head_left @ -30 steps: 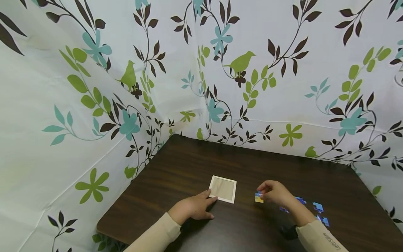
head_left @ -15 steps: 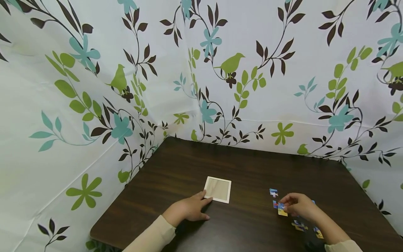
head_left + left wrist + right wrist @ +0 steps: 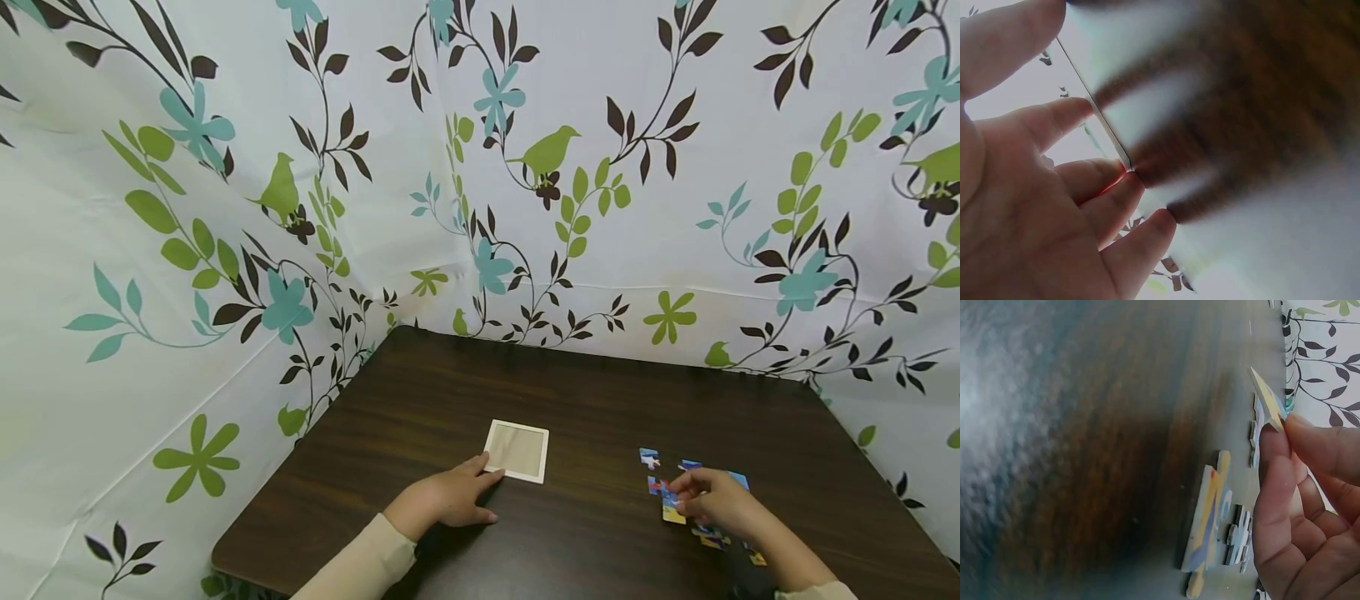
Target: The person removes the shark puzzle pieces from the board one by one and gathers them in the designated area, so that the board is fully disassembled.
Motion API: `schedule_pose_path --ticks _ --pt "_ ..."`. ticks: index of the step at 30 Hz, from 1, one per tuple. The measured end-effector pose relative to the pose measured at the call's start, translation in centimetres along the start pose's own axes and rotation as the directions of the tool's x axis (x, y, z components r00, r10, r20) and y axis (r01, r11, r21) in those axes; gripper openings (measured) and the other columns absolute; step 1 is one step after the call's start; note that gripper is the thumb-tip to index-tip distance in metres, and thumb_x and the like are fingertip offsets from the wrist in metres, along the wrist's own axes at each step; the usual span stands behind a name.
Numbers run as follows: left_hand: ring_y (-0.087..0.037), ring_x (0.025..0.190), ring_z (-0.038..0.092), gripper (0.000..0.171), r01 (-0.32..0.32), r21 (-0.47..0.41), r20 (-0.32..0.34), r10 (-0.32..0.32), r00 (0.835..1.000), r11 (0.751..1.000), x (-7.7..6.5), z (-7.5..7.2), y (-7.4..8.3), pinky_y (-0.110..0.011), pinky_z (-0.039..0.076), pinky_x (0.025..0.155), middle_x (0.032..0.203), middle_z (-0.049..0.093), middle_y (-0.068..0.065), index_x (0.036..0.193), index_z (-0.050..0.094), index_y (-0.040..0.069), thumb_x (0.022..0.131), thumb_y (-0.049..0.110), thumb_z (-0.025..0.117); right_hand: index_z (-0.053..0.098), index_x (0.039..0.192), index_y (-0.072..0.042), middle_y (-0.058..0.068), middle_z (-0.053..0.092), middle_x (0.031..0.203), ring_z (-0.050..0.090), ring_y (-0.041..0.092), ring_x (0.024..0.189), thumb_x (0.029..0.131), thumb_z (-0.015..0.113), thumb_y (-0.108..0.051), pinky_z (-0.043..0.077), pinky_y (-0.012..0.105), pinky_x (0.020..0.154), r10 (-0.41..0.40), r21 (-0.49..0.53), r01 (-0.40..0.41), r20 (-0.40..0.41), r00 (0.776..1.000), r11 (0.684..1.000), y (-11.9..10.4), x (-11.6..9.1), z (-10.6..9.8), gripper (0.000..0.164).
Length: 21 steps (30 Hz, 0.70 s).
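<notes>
A shallow square tray (image 3: 517,450) with a pale wooden rim lies on the dark table. My left hand (image 3: 442,500) rests beside it, fingers spread and fairly straight, touching its near left corner. In the left wrist view, the fingertips of that hand (image 3: 1054,187) meet the glossy tabletop. Among loose pieces to the right, my right hand (image 3: 716,502) pinches a blue and yellow jigsaw puzzle piece (image 3: 673,513) between thumb and fingers. In the right wrist view this piece (image 3: 1265,397) is tilted and seen nearly edge-on, above the table.
Several loose puzzle pieces surround the right hand: one (image 3: 649,458) lies farther back, others (image 3: 708,535) are partly covered by the hand and wrist. In the right wrist view, a yellow and purple piece (image 3: 1204,519) lies nearby. Patterned curtain (image 3: 570,250) borders the table's back and left.
My right hand has moved right and nearer to me, carrying the pinched puzzle piece back among the loose ones. The left hand stays at the tray. The head view has turned slightly right.
</notes>
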<state>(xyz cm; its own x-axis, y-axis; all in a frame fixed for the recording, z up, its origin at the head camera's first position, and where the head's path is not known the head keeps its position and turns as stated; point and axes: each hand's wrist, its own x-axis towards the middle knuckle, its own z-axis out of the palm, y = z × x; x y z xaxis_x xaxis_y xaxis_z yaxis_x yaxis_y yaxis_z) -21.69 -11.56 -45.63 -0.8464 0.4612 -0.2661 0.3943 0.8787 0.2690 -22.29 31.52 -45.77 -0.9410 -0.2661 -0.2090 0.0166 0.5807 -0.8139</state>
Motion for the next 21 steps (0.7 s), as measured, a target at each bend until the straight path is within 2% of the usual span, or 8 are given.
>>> schedule_pose_path --ticks 6,11,16,21 --pt "-0.030 0.150 0.028 0.071 0.004 0.002 0.005 -0.004 1.000 1.000 0.1 0.1 -0.1 -0.046 0.035 0.117 0.165 0.024 -0.012 0.153 0.040 0.029 0.090 0.050 0.067 0.062 0.111 0.010 0.009 0.061 0.091 0.062 0.019 0.078 0.088 0.071 -0.005 0.054 0.034 0.062 0.006 0.020 -0.007 0.022 1.000 1.000 0.2 0.1 0.5 0.028" --pt "-0.029 0.151 0.027 0.071 0.005 0.006 0.008 -0.005 1.000 1.000 0.2 0.2 -0.2 -0.045 0.034 0.117 0.165 0.024 -0.011 0.153 0.039 0.030 0.091 0.050 0.067 0.061 0.108 0.012 0.011 0.063 0.087 0.058 0.016 0.069 0.085 0.066 0.003 0.048 0.026 0.053 -0.022 0.069 0.018 0.053 0.998 0.997 0.7 0.1 0.8 0.025" --pt "-0.029 0.151 0.027 0.071 0.007 0.007 0.012 -0.007 1.000 1.000 0.3 0.2 -0.2 -0.045 0.034 0.118 0.165 0.023 -0.011 0.153 0.039 0.030 0.091 0.050 0.067 0.065 0.103 0.008 0.008 0.065 0.083 0.055 0.012 0.065 0.083 0.069 0.000 0.047 0.025 0.053 -0.056 0.010 0.055 0.031 0.998 0.998 1.2 0.2 1.0 0.021" --pt "-0.030 0.151 0.028 0.071 0.006 0.007 0.010 -0.006 1.000 1.000 0.2 0.1 -0.2 -0.045 0.034 0.117 0.165 0.024 -0.012 0.153 0.040 0.030 0.091 0.050 0.067 0.067 0.098 0.004 0.008 0.067 0.084 0.062 0.015 0.072 0.084 0.070 -0.002 0.049 0.028 0.057 -0.083 -0.052 0.085 0.033 0.996 0.995 1.2 0.3 1.2 0.016"
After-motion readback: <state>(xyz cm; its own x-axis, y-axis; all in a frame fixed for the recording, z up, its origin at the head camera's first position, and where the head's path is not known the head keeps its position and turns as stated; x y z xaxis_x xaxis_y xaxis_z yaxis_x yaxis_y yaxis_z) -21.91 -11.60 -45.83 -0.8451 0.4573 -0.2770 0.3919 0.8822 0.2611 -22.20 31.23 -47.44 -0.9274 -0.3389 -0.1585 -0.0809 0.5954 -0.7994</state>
